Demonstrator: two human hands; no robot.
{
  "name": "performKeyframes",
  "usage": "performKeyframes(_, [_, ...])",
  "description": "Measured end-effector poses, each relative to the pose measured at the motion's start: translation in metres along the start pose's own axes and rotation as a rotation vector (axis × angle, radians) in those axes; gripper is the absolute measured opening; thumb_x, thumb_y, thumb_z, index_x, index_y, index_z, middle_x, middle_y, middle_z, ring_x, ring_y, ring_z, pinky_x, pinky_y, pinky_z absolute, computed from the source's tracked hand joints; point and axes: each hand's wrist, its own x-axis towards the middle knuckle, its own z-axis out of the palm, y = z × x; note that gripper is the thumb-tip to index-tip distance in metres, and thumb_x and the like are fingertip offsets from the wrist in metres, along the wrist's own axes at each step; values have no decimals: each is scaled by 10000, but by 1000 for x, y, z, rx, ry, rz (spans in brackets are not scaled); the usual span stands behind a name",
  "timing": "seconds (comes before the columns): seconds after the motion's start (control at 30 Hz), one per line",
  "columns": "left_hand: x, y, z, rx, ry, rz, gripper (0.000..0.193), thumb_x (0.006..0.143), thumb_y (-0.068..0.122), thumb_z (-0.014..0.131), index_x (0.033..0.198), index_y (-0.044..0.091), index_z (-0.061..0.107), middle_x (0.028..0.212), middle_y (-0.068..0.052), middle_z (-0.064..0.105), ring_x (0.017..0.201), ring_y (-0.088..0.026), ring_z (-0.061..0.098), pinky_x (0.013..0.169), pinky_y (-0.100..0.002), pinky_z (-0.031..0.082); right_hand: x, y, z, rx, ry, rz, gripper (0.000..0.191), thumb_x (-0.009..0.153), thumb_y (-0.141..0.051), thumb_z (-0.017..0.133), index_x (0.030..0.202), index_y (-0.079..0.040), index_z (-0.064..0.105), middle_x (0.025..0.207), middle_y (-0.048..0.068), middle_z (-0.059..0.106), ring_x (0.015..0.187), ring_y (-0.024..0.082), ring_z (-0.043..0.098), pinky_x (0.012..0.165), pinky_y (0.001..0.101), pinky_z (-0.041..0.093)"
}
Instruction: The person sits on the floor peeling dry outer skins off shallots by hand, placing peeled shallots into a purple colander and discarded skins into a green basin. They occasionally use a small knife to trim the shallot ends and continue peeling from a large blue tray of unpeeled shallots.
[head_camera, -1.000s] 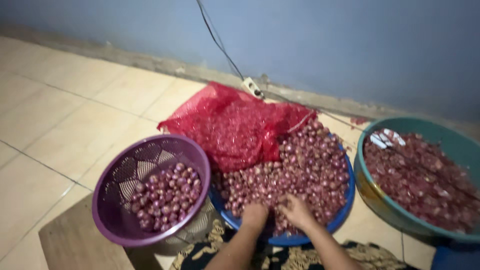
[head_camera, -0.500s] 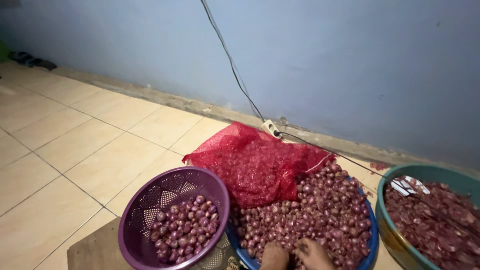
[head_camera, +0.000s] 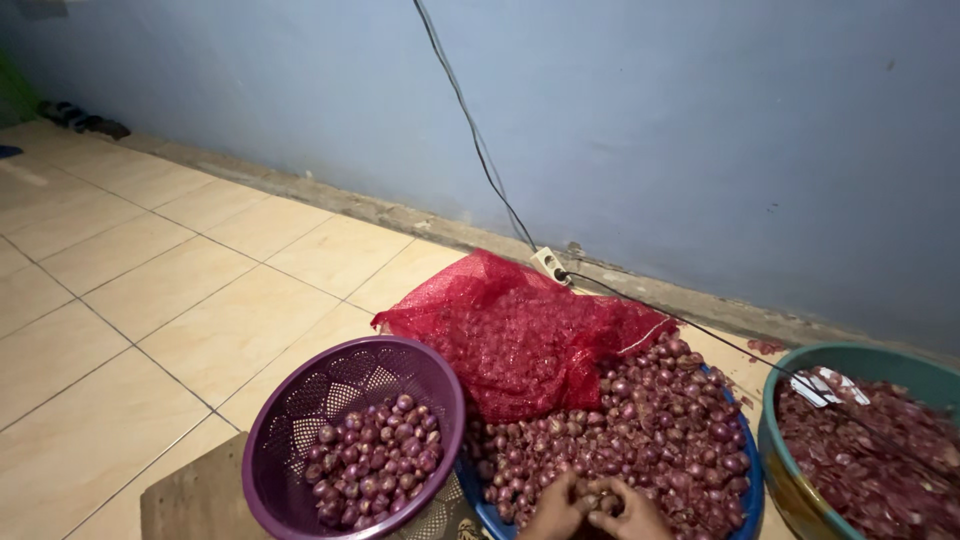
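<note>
— At the bottom edge, what are the fingers doing?
— Left hand (head_camera: 553, 512) and right hand (head_camera: 630, 518) both curl narrowly around one shallot (head_camera: 597, 489), over the heap in the blue basin (head_camera: 748, 487); purple basket (head_camera: 300, 400) alongside

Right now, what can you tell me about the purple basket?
The round purple plastic basket has walls pierced with small holes and a smooth rim. It sits upright on the tiled floor, partly filled with small peeled red shallots. Its right side presses against the blue basin of shallots. Neither hand touches it.
</note>
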Motion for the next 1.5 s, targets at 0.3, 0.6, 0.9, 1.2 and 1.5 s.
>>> performKeyframes(0.3, [-4,-5,10,-296,100,-56,150,981,192,735,1048,95,643,947,0,664,905,-96,574,821,-257,505,-12,-24,6,341,239,-271,201,861,-133,783,1027,-65,693,829,-11,722,765,69,650,677,253,541])
performKeyframes(0.6, [-13,-18,36,-368,142,90,199,950,156,744,1120,72,683,990,5,665,918,-102,594,816,-250,519,-30,-20,3,382,508,-130,170,956,-227,694,984,-69,639,736,-54,570,585,41,453,513,230,381])
performKeyframes(0.9, [-15,-29,18,-847,59,-161,218,966,73,643,1184,56,635,1096,-36,714,978,-130,654,850,-264,538,-59,-35,-4,250,196,-28,467,1024,-261,486,1486,-191,494,784,8,557,619,87,484,529,256,411])
performKeyframes(1.2, [-7,-56,1,-699,43,-25,183,938,22,688,1116,21,646,1029,-42,698,930,-111,639,850,-244,527,-64,-43,24,-276,273,40,455,984,-301,581,1430,-219,542,833,56,666,725,177,648,676,343,513])
performKeyframes(1.5, [-4,-61,-5,-448,35,45,147,950,97,722,1058,21,658,960,-15,678,871,-76,600,790,-219,497,-43,-5,33,46,261,-195,292,1021,-237,575,1275,-93,584,987,46,715,921,124,671,802,299,547])
